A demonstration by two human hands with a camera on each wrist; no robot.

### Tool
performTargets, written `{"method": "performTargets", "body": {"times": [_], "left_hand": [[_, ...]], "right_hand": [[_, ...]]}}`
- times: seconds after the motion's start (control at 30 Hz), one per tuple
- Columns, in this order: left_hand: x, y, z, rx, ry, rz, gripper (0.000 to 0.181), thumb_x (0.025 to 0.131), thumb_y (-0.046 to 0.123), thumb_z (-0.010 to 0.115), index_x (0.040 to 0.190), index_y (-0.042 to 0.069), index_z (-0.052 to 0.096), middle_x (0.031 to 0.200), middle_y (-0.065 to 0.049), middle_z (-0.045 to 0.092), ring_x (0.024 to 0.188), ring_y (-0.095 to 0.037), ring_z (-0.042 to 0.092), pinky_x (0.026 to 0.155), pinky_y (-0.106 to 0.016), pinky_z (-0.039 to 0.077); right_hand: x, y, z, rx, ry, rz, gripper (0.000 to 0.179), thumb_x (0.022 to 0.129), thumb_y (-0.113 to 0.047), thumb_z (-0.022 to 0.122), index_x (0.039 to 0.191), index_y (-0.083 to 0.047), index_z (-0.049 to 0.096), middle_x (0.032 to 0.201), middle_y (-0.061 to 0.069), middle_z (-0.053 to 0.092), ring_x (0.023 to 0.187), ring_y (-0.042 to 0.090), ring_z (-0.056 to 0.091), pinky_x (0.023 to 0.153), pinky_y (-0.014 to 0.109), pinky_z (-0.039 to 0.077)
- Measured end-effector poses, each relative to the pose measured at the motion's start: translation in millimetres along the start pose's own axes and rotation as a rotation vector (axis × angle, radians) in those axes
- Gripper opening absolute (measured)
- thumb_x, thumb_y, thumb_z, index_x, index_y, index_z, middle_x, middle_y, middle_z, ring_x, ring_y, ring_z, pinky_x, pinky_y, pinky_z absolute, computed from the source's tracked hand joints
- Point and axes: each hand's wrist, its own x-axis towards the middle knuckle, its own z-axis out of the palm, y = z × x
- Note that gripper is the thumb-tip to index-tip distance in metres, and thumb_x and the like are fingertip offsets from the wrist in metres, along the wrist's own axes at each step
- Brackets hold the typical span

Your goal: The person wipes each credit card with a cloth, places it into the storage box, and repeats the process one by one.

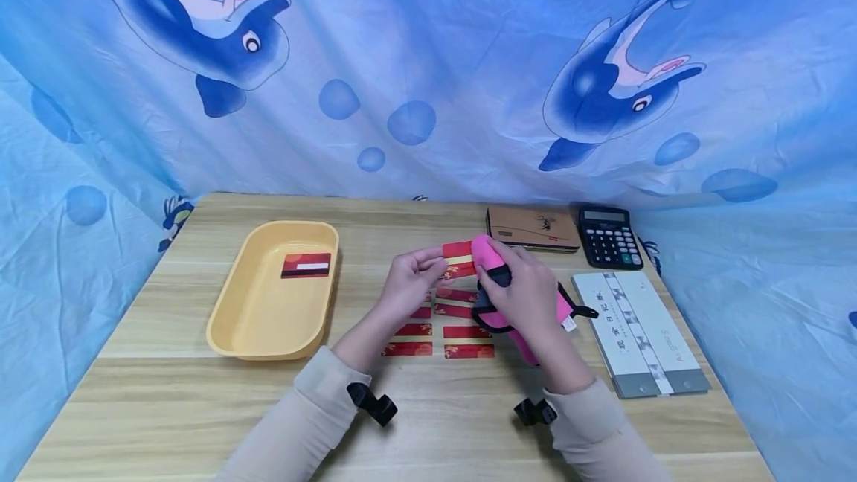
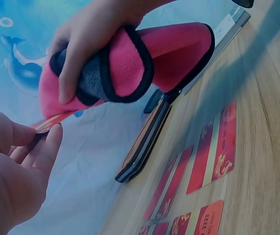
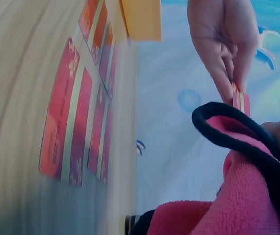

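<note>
My left hand [image 1: 410, 283] pinches the left end of a red card with a pale yellow stripe [image 1: 458, 259], raised above the table. A pink cloth with black edging and a dark grey part [image 2: 172, 54] is bunched in my right hand [image 1: 525, 290]. The cloth meets the card's right end, covering it. Below the hands several similar red cards [image 1: 469, 350] lie in rows on the table, some partly hidden by the hands and cloth. In the right wrist view, cards [image 3: 64, 117] lie flat on the wood.
A yellow tray [image 1: 230, 318] at left holds one red card with a dark band [image 1: 306, 265]. At the back right are a brown zippered case [image 1: 532, 227] and a black calculator [image 1: 610, 238]. A white-and-grey booklet [image 1: 636, 333] lies near the table's right edge.
</note>
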Motion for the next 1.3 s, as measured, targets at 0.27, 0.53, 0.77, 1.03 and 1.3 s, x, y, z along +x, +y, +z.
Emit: {"method": "performTargets", "body": {"times": [0.27, 0.53, 0.77, 1.03, 1.3], "left_hand": [[0.5, -2.7, 9.6, 0.093, -0.019, 0.047, 0.031, 0.102, 0.005, 0.058, 0.133, -0.001, 0.064, 0.12, -0.016, 0.072, 0.109, -0.026, 0.07, 0.091, -0.032, 0.06], [-2.3, -0.2, 6.0, 0.08, 0.006, 0.036, 0.028, 0.1, 0.004, 0.062, 0.128, -0.001, 0.067, 0.113, -0.016, 0.073, 0.097, -0.028, 0.074, 0.087, -0.038, 0.062], [-2.7, 0.7, -4.3, 0.073, 0.025, 0.043, 0.029, 0.099, 0.005, 0.064, 0.127, -0.003, 0.066, 0.114, -0.017, 0.073, 0.099, -0.028, 0.073, 0.092, -0.049, 0.059], [-1.0, 0.4, -2.4, 0.058, -0.005, 0.036, 0.031, 0.1, 0.005, 0.063, 0.129, -0.003, 0.064, 0.115, -0.016, 0.073, 0.097, -0.025, 0.074, 0.091, -0.045, 0.06], [-0.1, -4.9, 8.8, 0.082, -0.06, 0.066, 0.031, 0.101, 0.001, 0.058, 0.131, -0.005, 0.063, 0.119, -0.02, 0.071, 0.105, -0.027, 0.071, 0.089, -0.033, 0.062]], "right_hand": [[-4.2, -23.4, 7.3, 0.075, -0.015, -0.14, 0.049, 0.082, -0.026, 0.084, 0.127, -0.012, 0.071, 0.095, 0.01, 0.071, 0.069, 0.023, 0.063, 0.05, 0.033, 0.05], [-10.3, -18.8, 6.9, 0.03, 0.032, -0.094, 0.048, 0.08, -0.025, 0.086, 0.124, -0.014, 0.073, 0.096, 0.011, 0.071, 0.067, 0.024, 0.063, 0.048, 0.033, 0.049], [-6.9, 0.2, -1.1, 0.008, 0.063, 0.036, 0.045, 0.086, -0.032, 0.081, 0.127, -0.018, 0.072, 0.097, 0.011, 0.072, 0.064, 0.025, 0.059, 0.048, 0.032, 0.041], [-6.1, -4.2, -2.6, -0.021, 0.029, 0.044, 0.049, 0.085, -0.032, 0.081, 0.13, -0.016, 0.07, 0.103, 0.012, 0.071, 0.071, 0.028, 0.063, 0.053, 0.036, 0.049], [-12.1, -27.0, 5.3, 0.012, 0.005, -0.082, 0.049, 0.08, -0.026, 0.085, 0.125, -0.012, 0.072, 0.094, 0.01, 0.069, 0.063, 0.021, 0.06, 0.046, 0.03, 0.047]]}}
